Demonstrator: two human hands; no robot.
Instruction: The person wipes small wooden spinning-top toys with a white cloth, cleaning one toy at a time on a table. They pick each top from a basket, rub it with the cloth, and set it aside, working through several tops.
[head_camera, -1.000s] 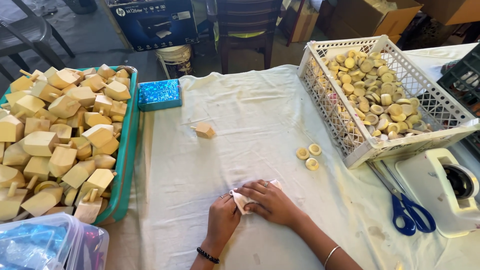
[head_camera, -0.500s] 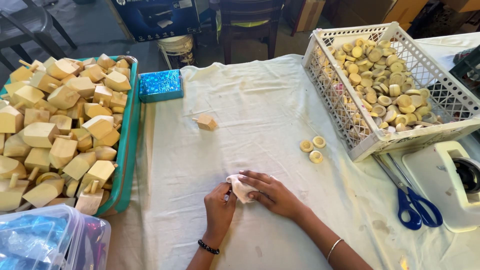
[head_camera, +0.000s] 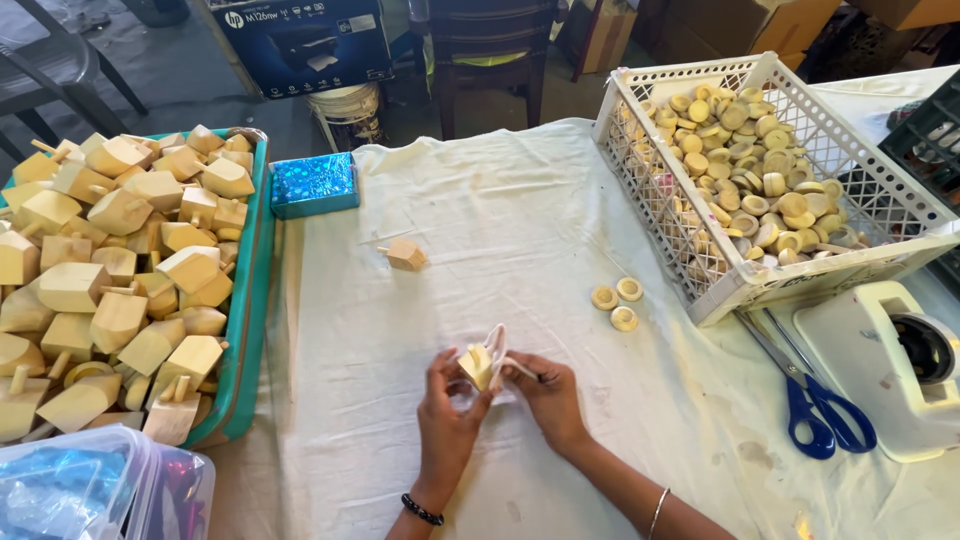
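Pinching a small pale wooden block (head_camera: 477, 364) with white paper wrap between them, both hands (head_camera: 500, 395) grip it, left hand (head_camera: 447, 410) nearer, just above the cloth-covered surface (head_camera: 500, 220).

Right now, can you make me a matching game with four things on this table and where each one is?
Things:
1. blue-handled metal scissors
2. shiny blue rectangular box
3. three small round yellow discs
4. single small wooden spinning top

Places:
A. beside the teal tray heaped with wooden tops, at its far end
B. on the cloth just left of the white plastic basket
C. alone on the cloth, beyond the hands
D. between the basket and the white tape dispenser

Pairs: 1-D, 2-A, 3-B, 4-C
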